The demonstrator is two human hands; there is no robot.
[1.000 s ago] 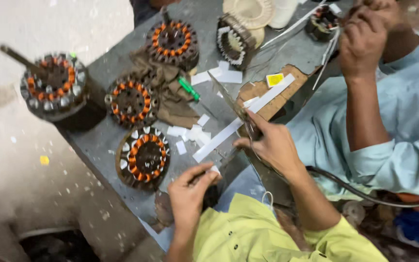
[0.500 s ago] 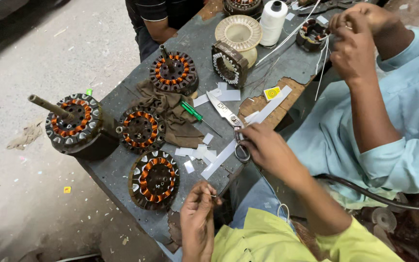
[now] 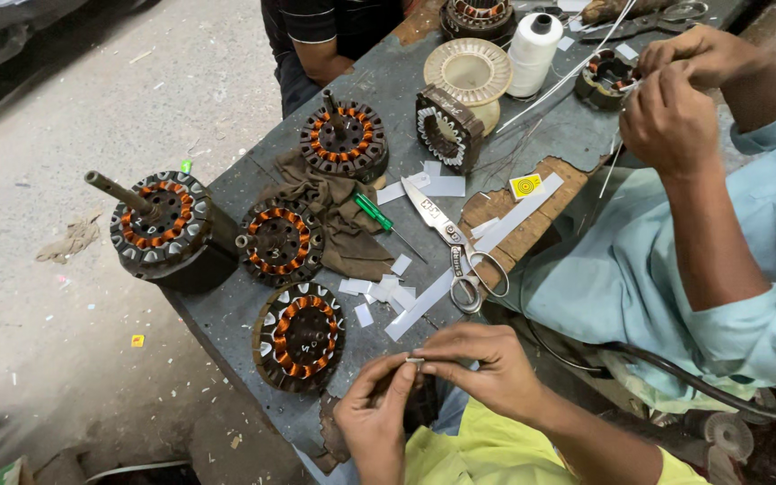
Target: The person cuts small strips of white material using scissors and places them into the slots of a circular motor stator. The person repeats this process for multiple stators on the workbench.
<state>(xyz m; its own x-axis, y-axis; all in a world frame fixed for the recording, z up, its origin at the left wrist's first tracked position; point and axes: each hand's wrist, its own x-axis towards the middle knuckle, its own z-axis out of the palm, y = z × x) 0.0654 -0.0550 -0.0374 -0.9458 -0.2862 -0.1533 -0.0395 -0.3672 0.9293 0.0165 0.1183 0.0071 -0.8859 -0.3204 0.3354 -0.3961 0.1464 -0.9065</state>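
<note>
My left hand (image 3: 374, 422) and my right hand (image 3: 482, 366) meet at the near edge of the grey worktable (image 3: 226, 310). Between their fingertips they pinch a small white paper piece (image 3: 415, 362). Just beyond my right hand, steel scissors (image 3: 456, 253) lie flat beside a long white paper strip (image 3: 417, 305). A copper-wound motor stator (image 3: 300, 337) sits left of my hands, with several cut paper bits (image 3: 377, 289) behind it.
Three more stators (image 3: 280, 241) (image 3: 345, 139) (image 3: 162, 224) stand further back, plus a brown cloth (image 3: 348, 242), green screwdriver (image 3: 373, 213), white thread spool (image 3: 532, 54) and cream reel (image 3: 471, 70). A co-worker's hands (image 3: 675, 103) in light blue sleeves handle a small stator (image 3: 605, 76) at right.
My right hand has let go of the scissors and come back to meet my left hand on the small paper piece. The view has shifted, showing more of the table's far end.
</note>
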